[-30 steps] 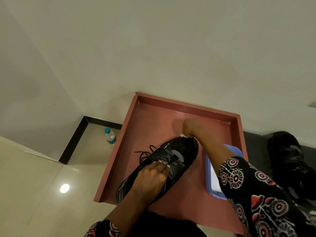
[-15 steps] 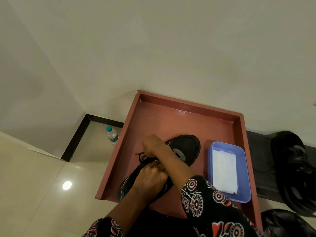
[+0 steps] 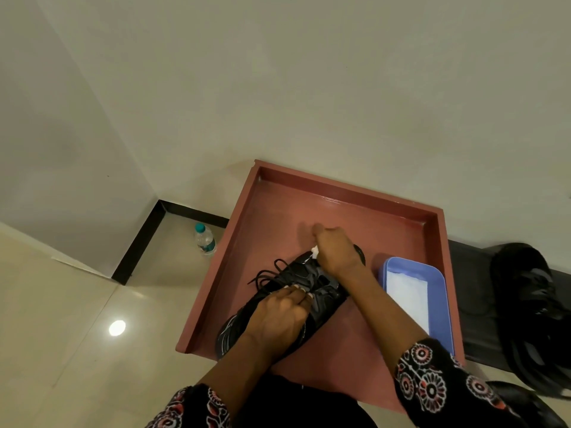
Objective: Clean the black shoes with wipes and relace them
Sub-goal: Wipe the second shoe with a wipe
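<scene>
Wiping stage: black shoe point(image 3: 312, 291), lying in red tray point(image 3: 340, 193), is gripped by left hand point(image 3: 278, 316); white wipe point(image 3: 314, 251) is pinched in right hand point(image 3: 335, 251) at toe. Relacing judged outstanding.

This looks like a plain room in a home: bare cream walls point(image 3: 278, 88) meet in a corner at the left of the frame, edged by a black skirting strip point(image 3: 136, 242) above glossy pale floor tiles point(image 3: 61, 319). A water bottle point(image 3: 205, 239) stands on the floor, and a dark bench point(image 3: 472, 304) runs along the right.
</scene>
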